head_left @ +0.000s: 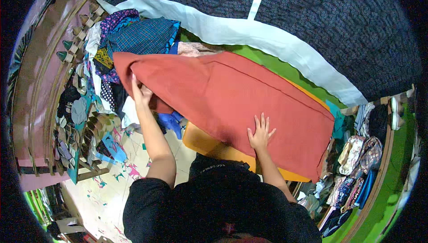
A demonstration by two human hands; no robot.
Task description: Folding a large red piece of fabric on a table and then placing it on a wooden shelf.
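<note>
The left hand [141,92] has its grip closed on the far left end of a rust-red cloth [232,105], pinching the fabric edge. The right hand [261,132] lies flat and open on the cloth's near edge, fingers spread, gripping nothing. The cloth stretches between and beyond both hands across an orange-topped surface [200,142]. Just beyond the left grip sits a heap of patterned fabrics [133,36].

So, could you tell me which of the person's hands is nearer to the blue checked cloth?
The left hand. It grips the red cloth's left end, just below the blue checked cloth. The right hand lies flat on the red cloth's near edge, much farther off.
</note>
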